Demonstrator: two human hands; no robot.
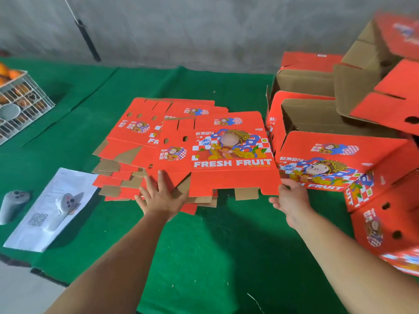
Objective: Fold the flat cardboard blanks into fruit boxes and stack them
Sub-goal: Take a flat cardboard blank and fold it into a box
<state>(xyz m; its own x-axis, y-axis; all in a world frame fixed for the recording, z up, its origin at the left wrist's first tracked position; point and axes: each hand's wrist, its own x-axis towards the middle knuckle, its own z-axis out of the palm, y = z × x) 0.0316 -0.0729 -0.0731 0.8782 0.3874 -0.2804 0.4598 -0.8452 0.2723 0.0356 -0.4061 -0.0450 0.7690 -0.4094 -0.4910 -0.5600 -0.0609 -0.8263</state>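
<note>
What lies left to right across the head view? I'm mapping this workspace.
Fruit crate → grey controller → paper sheet → flat blanks → left hand → right hand → folded boxes.

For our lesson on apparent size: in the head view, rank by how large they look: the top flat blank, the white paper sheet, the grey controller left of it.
1. Top flat blank
2. White paper sheet
3. Grey controller, clearly smallest

A green felt-like cloth (217, 245) covers the work surface. At far left sits a white wire-grid crate (21, 103) holding orange fruit (9, 74). Nearer lies a white printed paper sheet (48, 211) with a grey controller (64, 206) resting on it, another grey controller (12, 206) just beside. A grey concrete wall (181, 28) stands behind.
</note>
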